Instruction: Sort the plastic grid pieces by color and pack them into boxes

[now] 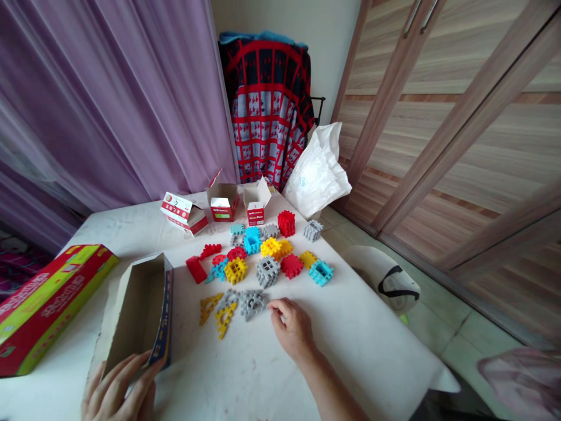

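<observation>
My left hand [120, 390] rests with spread fingers over the near edge of an open cardboard box [142, 310], whose inside looks bare. Beside the grey triangular pieces [253, 304], my right hand [291, 326] has its thumb and forefinger curled close together at their right end; whether it grips one is hidden. Yellow triangular pieces [225, 319] lie to the left of the grey ones. Behind them are a grey block cube [267, 271], a yellow cube [235, 270], blue pieces [321, 272] and red pieces [291, 265].
Three small open cartons [222, 209] stand at the table's back. A long red and green box [52, 298] lies at the left. A white bag [318, 175] is behind the table, and a pale bin [381, 275] stands on the floor to the right.
</observation>
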`<state>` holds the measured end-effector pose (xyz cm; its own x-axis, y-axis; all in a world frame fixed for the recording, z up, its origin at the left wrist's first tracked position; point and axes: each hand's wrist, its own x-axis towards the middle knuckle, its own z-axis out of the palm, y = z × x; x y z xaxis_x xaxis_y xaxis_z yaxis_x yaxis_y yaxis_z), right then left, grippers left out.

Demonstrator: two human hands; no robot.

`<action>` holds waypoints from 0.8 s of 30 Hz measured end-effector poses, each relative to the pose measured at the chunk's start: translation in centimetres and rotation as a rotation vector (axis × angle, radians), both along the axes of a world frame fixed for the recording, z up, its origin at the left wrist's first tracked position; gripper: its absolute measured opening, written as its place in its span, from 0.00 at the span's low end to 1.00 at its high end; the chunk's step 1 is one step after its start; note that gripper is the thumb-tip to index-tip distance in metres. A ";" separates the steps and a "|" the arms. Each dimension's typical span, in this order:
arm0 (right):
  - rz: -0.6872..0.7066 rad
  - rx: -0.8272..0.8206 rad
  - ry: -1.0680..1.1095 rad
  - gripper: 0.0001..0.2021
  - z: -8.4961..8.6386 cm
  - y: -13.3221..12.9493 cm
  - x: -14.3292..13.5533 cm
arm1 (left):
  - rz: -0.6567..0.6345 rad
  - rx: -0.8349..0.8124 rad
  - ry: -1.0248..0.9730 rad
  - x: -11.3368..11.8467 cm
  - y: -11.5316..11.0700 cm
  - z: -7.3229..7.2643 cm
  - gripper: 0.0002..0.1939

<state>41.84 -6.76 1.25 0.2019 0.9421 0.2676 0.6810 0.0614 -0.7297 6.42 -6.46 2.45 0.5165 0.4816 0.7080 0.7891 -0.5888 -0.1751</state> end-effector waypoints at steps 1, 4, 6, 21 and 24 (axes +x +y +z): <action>0.005 0.001 -0.004 0.14 0.0 0.0 0.0 | 0.021 -0.003 0.008 0.4 -0.1 0.4 0.28; 0.016 0.003 -0.015 0.14 -0.1 0.0 0.0 | 0.062 -0.010 0.004 1.2 -0.5 1.0 0.34; 0.018 0.014 -0.021 0.14 -0.3 0.0 0.1 | 0.078 -0.004 -0.028 1.4 -0.6 1.0 0.36; -0.020 0.082 -0.147 0.13 -0.9 0.0 -0.2 | 0.055 -0.073 -0.101 1.3 -0.5 0.9 0.34; -0.036 0.095 -0.190 0.13 -1.1 0.0 -0.2 | 0.051 -0.106 -0.144 1.7 -0.5 0.9 0.30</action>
